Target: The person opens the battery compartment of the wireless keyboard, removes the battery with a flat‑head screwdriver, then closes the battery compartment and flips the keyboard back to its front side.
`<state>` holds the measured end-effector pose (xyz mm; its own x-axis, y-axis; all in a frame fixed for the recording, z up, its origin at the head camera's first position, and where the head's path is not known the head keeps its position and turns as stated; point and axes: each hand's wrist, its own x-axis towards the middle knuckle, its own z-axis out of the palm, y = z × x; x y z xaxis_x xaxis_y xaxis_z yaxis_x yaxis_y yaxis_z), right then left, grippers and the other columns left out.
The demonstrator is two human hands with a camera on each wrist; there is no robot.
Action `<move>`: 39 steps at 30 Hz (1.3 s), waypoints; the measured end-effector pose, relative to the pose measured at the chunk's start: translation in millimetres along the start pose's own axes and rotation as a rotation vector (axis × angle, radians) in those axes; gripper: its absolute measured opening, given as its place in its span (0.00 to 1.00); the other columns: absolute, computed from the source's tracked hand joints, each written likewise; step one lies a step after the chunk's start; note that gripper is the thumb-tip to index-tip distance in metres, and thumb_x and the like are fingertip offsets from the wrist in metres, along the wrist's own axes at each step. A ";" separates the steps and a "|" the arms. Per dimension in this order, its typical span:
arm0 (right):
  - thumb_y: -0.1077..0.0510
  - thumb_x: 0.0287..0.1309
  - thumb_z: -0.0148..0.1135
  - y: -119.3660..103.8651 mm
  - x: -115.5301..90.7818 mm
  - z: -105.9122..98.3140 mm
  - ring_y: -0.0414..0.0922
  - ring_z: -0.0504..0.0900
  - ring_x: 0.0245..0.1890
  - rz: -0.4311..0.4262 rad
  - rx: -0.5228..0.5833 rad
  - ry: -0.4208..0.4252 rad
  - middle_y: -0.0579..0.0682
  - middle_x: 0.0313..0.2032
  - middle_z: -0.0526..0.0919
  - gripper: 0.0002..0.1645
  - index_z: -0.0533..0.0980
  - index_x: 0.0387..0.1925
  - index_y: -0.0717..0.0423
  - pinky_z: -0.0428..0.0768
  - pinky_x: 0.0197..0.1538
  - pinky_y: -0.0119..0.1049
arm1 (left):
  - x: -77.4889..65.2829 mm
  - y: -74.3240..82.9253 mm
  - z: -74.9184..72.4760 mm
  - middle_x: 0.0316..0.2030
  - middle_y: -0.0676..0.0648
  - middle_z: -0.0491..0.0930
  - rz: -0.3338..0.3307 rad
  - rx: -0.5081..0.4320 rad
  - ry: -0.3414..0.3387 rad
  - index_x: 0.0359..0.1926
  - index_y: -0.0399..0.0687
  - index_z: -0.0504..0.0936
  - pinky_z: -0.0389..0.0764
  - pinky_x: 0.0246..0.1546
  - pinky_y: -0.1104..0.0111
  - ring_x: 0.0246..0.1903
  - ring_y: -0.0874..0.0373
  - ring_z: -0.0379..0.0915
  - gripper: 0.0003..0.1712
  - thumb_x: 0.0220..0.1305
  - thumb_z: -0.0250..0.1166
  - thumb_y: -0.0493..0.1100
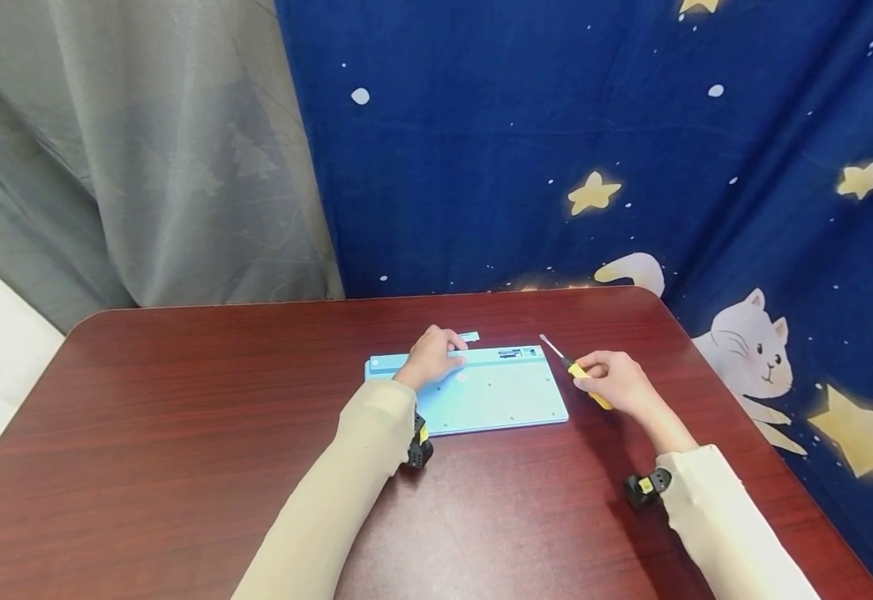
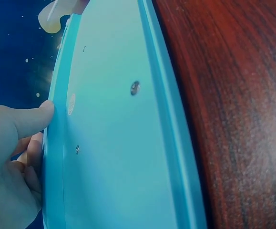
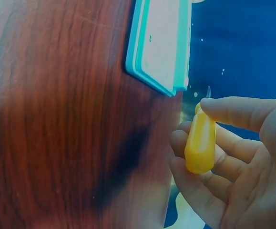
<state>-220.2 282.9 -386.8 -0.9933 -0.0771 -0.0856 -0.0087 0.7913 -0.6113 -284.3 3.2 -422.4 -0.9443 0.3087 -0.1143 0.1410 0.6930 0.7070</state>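
The left hand [image 1: 430, 358] grips the far edge of the keyboard [image 1: 499, 400], thumb on top, fingers curled behind. The right hand [image 1: 614, 382] pinches a yellow screwdriver [image 3: 200, 143] off the keyboard's right end, tip near its far corner. The keyboard sits underside up on the surface [image 1: 181, 417]; a blue cover [image 1: 469, 337] lies by the left fingertips. The underside's oval label [image 2: 71, 104] is unreadable.
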 end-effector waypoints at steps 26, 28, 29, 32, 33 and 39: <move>0.66 0.51 0.64 -9.5 19.2 -6.5 0.50 0.79 0.26 -0.015 0.022 0.014 0.62 0.34 0.81 0.12 0.79 0.39 0.66 0.80 0.31 0.44 | -0.3 0.7 -2.1 0.43 0.47 0.70 -0.018 -0.009 -0.007 0.41 0.47 0.81 0.68 0.47 0.62 0.44 0.56 0.68 0.09 0.59 0.64 0.41; 0.66 0.51 0.64 -10.6 21.2 -8.7 0.51 0.79 0.27 -0.017 0.009 0.012 0.61 0.34 0.81 0.11 0.79 0.39 0.66 0.80 0.31 0.43 | -0.1 0.6 -2.3 0.43 0.47 0.70 -0.019 -0.007 -0.009 0.42 0.47 0.81 0.68 0.47 0.62 0.44 0.56 0.67 0.09 0.59 0.63 0.41; 0.66 0.51 0.64 -11.5 22.1 -10.0 0.51 0.79 0.27 -0.020 -0.001 0.010 0.62 0.34 0.81 0.11 0.80 0.38 0.66 0.80 0.31 0.42 | -0.1 0.7 -2.4 0.43 0.47 0.70 -0.019 -0.006 -0.009 0.42 0.47 0.81 0.68 0.47 0.62 0.44 0.56 0.67 0.09 0.59 0.63 0.41; 0.67 0.50 0.64 -14.7 25.3 -14.3 0.54 0.80 0.28 -0.025 -0.021 -0.003 0.63 0.35 0.81 0.11 0.80 0.39 0.67 0.80 0.32 0.41 | -0.1 0.7 -2.6 0.43 0.47 0.70 -0.020 -0.006 -0.011 0.42 0.47 0.81 0.68 0.47 0.63 0.44 0.56 0.67 0.09 0.59 0.63 0.41; 0.68 0.50 0.64 -15.8 26.4 -15.8 0.54 0.80 0.29 -0.024 -0.023 -0.010 0.64 0.36 0.81 0.12 0.80 0.39 0.67 0.80 0.32 0.42 | -0.2 0.8 -2.6 0.43 0.47 0.70 -0.021 -0.008 -0.011 0.42 0.47 0.81 0.68 0.47 0.62 0.44 0.56 0.67 0.09 0.59 0.63 0.41; 0.67 0.49 0.65 -22.2 32.6 -23.1 0.54 0.80 0.28 0.005 -0.021 -0.055 0.64 0.37 0.81 0.13 0.80 0.40 0.67 0.80 0.33 0.45 | -0.1 1.0 -2.6 0.44 0.46 0.70 -0.024 -0.011 -0.015 0.42 0.47 0.81 0.69 0.47 0.63 0.44 0.55 0.68 0.09 0.59 0.63 0.41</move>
<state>-255.1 276.9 -357.8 -0.9856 -0.1058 -0.1317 -0.0069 0.8043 -0.5942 -284.8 2.2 -419.9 -0.9428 0.3017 -0.1418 0.1148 0.6932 0.7116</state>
